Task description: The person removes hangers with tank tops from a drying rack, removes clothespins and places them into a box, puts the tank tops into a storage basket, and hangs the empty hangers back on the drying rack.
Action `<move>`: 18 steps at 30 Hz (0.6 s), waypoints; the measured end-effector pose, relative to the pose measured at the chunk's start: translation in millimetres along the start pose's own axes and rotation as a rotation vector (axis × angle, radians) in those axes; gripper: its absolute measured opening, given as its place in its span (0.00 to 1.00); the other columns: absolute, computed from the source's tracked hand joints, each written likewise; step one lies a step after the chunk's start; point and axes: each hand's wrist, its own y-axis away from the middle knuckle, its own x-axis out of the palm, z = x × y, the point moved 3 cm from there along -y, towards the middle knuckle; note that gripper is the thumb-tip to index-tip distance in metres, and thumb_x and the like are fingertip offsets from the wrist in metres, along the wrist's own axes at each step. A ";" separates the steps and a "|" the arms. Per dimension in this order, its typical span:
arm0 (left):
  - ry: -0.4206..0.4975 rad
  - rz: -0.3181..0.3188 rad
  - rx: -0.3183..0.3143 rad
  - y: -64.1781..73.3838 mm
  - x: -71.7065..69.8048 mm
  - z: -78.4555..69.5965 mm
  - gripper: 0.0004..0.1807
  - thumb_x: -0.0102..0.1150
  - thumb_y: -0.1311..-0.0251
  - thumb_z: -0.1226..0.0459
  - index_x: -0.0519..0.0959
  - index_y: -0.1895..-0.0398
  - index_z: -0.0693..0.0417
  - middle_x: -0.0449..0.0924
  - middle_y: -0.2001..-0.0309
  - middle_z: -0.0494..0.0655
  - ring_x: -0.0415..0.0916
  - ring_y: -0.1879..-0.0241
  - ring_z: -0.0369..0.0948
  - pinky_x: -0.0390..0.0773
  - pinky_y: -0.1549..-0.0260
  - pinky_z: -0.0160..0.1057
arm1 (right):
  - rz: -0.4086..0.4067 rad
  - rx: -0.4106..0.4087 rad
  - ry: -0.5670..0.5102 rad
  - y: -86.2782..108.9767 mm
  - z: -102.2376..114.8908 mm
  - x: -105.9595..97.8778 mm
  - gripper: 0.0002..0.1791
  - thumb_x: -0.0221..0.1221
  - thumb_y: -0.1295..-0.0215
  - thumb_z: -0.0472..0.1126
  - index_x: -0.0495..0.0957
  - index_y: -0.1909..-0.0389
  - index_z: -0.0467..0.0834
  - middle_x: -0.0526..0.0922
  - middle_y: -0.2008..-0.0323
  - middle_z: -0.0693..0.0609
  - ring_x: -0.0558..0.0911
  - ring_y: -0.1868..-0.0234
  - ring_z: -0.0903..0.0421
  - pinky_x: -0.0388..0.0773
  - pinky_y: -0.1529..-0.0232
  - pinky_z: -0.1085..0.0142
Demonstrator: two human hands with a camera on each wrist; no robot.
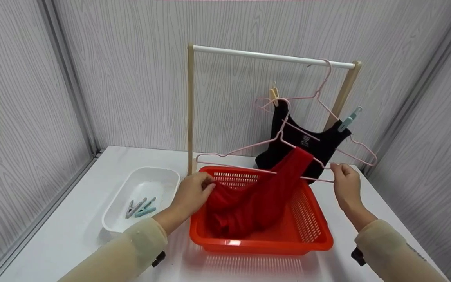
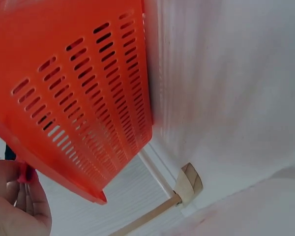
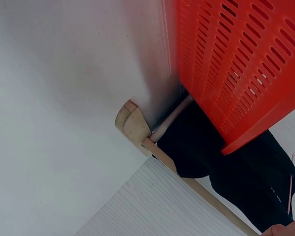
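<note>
A red tank top (image 1: 266, 203) has one strap looped over the right arm of a pink hanger (image 1: 245, 148); its lower part lies in the red basket (image 1: 264, 246). My right hand (image 1: 347, 184) pinches the hanger's right end and holds it above the basket. The red cloth's left part is pinched between the thumb and fingers of my left hand (image 1: 194, 192), over the basket's left rim. In the left wrist view, a bit of red cloth (image 2: 25, 173) shows at those fingertips. Only a sliver of the right hand (image 3: 287, 228) appears in the right wrist view.
Behind stands a rack with a white rod (image 1: 257, 54) and wooden posts. On it hangs a black top (image 1: 307, 137) on another pink hanger, with a yellow clothespin (image 1: 274, 96) and a blue one (image 1: 349, 119). A white tray (image 1: 147, 176) at left holds clothespins (image 1: 141, 207).
</note>
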 end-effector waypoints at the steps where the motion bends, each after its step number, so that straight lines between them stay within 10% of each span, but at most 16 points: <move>1: -0.009 0.015 0.010 0.8 2.2 -1.0 0.03 0.66 0.37 0.68 0.84 0.61 0.57 0.84 0.64 0.47 0.79 0.64 0.42 0.83 0.57 0.43 | -0.001 0.001 0.001 0.1 0.2 0.2 0.24 0.52 0.25 0.45 0.64 0.83 0.40 0.59 0.84 0.57 0.60 0.79 0.60 0.58 0.76 0.65; 18: -0.159 0.198 0.107 10.5 22.2 -10.8 0.07 0.64 0.36 0.64 0.89 0.60 0.55 0.88 0.62 0.47 0.84 0.59 0.43 0.82 0.53 0.46 | -0.002 0.019 -0.001 0.6 0.2 2.1 0.24 0.52 0.26 0.45 0.62 0.83 0.40 0.58 0.83 0.58 0.59 0.79 0.60 0.57 0.77 0.65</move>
